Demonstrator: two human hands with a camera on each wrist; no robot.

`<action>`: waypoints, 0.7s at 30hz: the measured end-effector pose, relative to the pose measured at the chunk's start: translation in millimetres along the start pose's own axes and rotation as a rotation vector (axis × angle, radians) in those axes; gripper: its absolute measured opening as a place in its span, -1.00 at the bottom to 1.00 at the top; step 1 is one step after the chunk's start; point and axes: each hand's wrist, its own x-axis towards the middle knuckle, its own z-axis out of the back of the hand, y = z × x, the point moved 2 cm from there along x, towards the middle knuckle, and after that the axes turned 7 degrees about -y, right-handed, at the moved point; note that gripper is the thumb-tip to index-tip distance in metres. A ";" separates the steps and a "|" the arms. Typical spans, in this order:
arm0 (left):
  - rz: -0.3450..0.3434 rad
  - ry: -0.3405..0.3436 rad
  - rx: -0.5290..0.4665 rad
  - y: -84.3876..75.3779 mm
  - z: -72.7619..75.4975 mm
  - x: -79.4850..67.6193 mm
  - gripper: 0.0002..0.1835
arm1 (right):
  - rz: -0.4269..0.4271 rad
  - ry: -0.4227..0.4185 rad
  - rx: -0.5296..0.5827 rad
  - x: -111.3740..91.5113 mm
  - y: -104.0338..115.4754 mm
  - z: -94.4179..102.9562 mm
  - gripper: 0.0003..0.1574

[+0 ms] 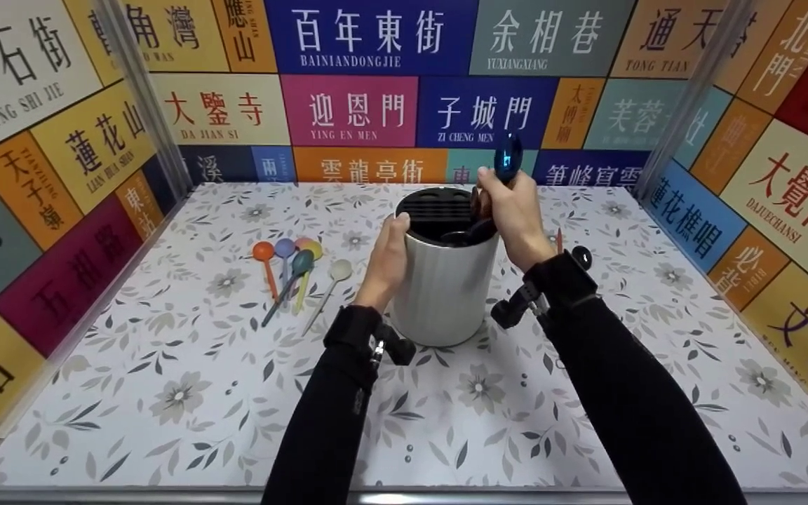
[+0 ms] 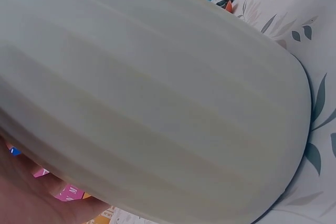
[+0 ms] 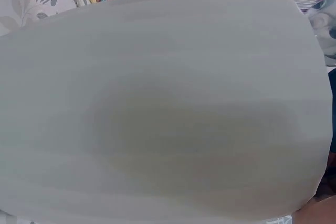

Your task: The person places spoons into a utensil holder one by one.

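Observation:
A tall white ribbed utensil holder [image 1: 442,298] stands upright on the table, with a black slotted insert [image 1: 435,210] in its top. My left hand [image 1: 386,259] grips the holder's left side, its thumb near the rim; in the left wrist view the fingers [image 2: 50,184] lie along its wall. Over the right rim, my right hand [image 1: 516,214] holds a spoon with a glossy blue oval end [image 1: 509,156] pointing up. Dark and reddish-brown parts show between that hand and the opening; what they belong to is unclear. The holder's wall fills most of both wrist views.
Several coloured spoons lie left of the holder, among them an orange spoon [image 1: 264,252], a teal spoon [image 1: 302,263] and a cream spoon [image 1: 340,271]. A black rounded item [image 1: 581,257] shows beside the right wrist. Sign-patterned walls [image 1: 351,109] enclose the floral tabletop [image 1: 186,428].

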 end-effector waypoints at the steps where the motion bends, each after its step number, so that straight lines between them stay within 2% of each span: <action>1: -0.002 -0.001 -0.003 -0.1 0.2 -0.1 -0.37 | 0.005 -0.008 -0.007 0.2 -0.3 0.1 -0.81; 3: -0.004 -0.005 -0.005 0.3 0.5 -0.1 -0.38 | 0.015 -0.030 -0.020 0.4 -1.4 0.7 -0.85; 6: -0.002 -0.009 -0.002 0.4 0.4 -0.4 -0.40 | 0.025 -0.054 -0.027 -0.1 -3.2 2.7 -0.61; 9: 0.007 -0.006 0.006 1.1 0.2 -1.1 -0.38 | 0.035 -0.053 -0.024 -0.7 -5.8 5.1 -0.50; 12: 0.016 -0.001 0.016 1.2 0.7 -1.1 -0.36 | 0.060 -0.034 -0.024 -0.5 -7.7 7.9 -0.44; 15: 0.013 -0.002 0.019 0.5 0.9 -0.7 -0.39 | 0.066 0.000 -0.051 -0.6 -8.8 12.3 -0.28; 21: 0.011 0.013 0.027 0.4 1.2 -0.9 -0.36 | 0.017 0.075 -0.106 -1.3 -12.5 21.8 -0.01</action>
